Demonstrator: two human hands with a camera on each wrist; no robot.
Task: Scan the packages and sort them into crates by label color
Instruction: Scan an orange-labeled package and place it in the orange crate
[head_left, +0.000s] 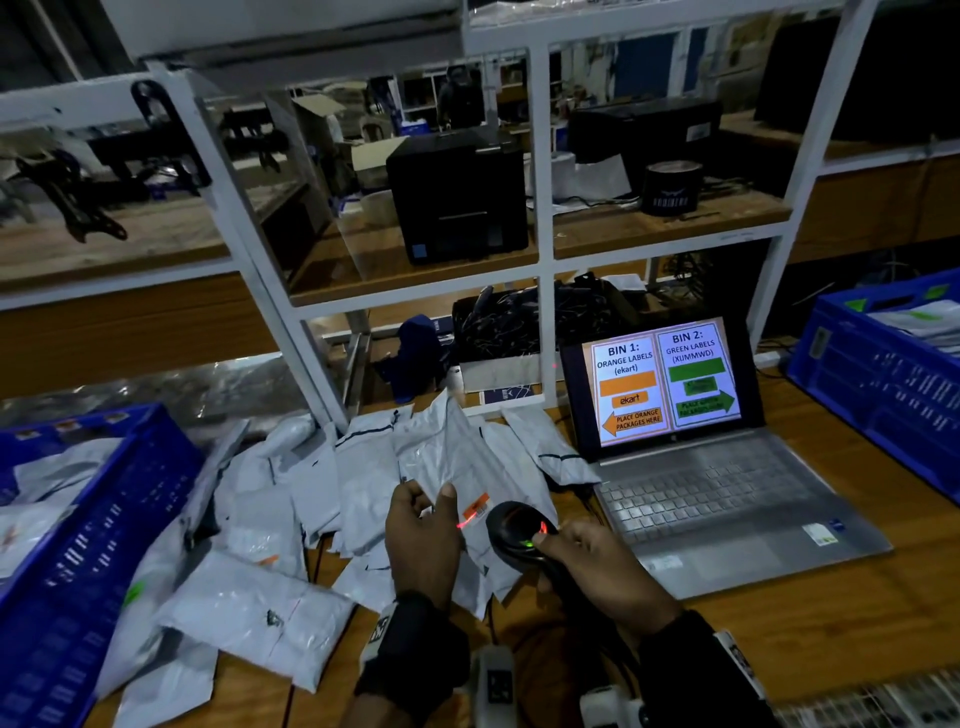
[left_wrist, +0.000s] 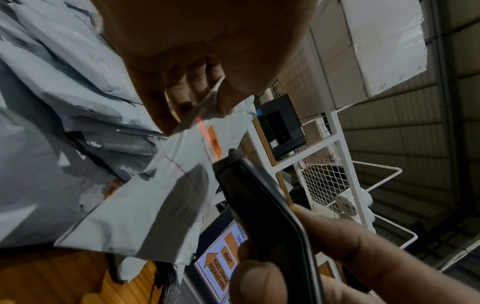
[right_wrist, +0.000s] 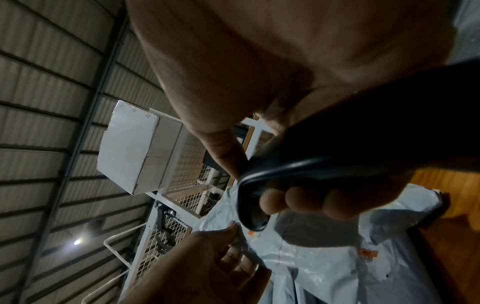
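Left hand (head_left: 423, 540) fingers (head_left: 445, 493) pinch package (head_left: 457, 467) edge.

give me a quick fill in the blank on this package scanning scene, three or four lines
1. The left hand pinches a grey package whose label is ____.
2. The right hand grips a black ____.
3. The laptop screen says orange packages belong in bin ____.
4. The arrow for green labels points ____.

Missing words: orange; scanner; 1; right
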